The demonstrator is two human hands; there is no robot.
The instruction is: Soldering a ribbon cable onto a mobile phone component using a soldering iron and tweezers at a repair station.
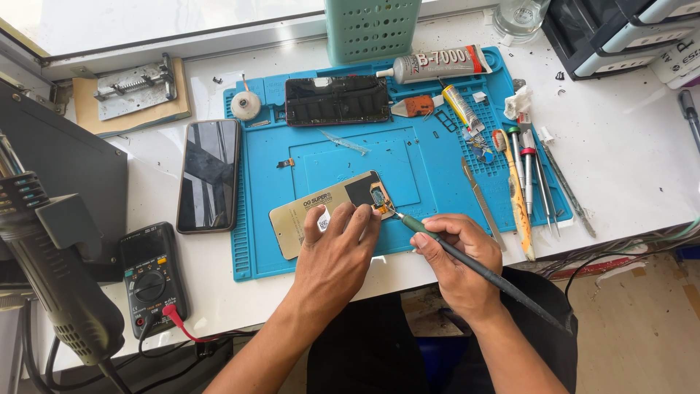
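screen panel (321,211) pinned flat under your left hand (337,252); your right hand (452,252) grips the tool (474,266), tip at the connector (379,198). next, i'd judge, a steady, light touch.

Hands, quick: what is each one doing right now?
Left hand: open, fingers pressing down the gold-backed flat phone screen panel.
Right hand: closed around the dark, green-collared soldering iron.

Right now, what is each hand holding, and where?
The right hand holds a soldering iron near its front end, like a pen. The left hand presses the gold screen panel flat.
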